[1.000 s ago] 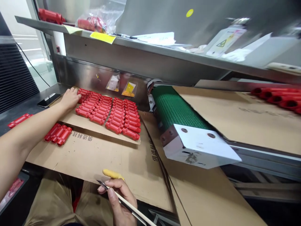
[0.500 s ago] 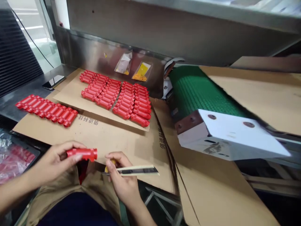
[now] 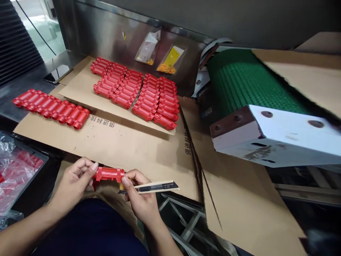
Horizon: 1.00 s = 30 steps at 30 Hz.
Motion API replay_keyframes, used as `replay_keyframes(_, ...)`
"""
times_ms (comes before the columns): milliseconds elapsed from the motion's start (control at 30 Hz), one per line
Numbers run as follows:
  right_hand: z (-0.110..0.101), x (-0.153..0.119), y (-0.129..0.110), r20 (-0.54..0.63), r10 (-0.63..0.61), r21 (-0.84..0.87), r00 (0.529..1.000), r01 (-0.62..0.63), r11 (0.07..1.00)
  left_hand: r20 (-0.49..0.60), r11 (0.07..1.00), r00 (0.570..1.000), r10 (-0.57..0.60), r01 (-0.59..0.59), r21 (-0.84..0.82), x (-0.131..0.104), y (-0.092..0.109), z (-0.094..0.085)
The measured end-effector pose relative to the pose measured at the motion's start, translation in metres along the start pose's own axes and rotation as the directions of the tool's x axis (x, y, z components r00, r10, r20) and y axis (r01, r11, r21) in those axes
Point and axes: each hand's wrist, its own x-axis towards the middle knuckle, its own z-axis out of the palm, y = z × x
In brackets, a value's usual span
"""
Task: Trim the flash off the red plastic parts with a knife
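Observation:
My left hand (image 3: 76, 181) is closed on the left end of a red plastic tube-like part (image 3: 109, 173), held level above my lap. A utility knife (image 3: 157, 187) lies across my right hand (image 3: 142, 197), gripped with its blade end pointing left, just below the red part. The right fingertips touch or almost touch the right end of that part. A bit of yellow, too small to name, shows between the right fingers. On the cardboard ahead lie several rows of like red parts (image 3: 125, 90), with one more row (image 3: 53, 108) to the left.
A green conveyor belt (image 3: 247, 81) with a white metal end plate (image 3: 295, 131) stands at the right. Two small bags (image 3: 170, 60) with yellow pieces hang on the metal wall. A phone (image 3: 57, 73) lies back left; a bin (image 3: 32, 181) with plastic-wrapped red pieces stands at the left.
The red part has moved right, up to my right fingers, and its legs now point down. The knife stays in my right hand. The view has shifted downward.

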Motion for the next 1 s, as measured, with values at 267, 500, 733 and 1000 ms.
replay_keyframes(267,0.008,-0.002,0.0,-0.083,-0.117,-0.132,0.99,0.106,0.986,-0.072,0.948,0.946,0.317,-0.315,0.041,-0.011,-0.021,-0.007)
replay_keyframes(500,0.026,-0.004,0.002,0.042,-0.52,-0.419,0.853,0.487,0.766,-0.098,0.869,0.989,-0.109,0.047,-0.493,-0.003,-0.004,0.017)
replay_keyframes(733,0.011,-0.005,-0.012,0.193,-0.584,-0.369,0.788,0.61,0.701,-0.053,0.824,0.988,-0.144,0.091,-0.559,-0.006,0.001,0.011)
replay_keyframes(1000,0.003,-0.008,-0.024,0.174,-0.687,-0.13,0.706,0.708,0.694,0.141,0.749,0.978,-0.155,0.209,-0.628,-0.003,-0.004,-0.004)
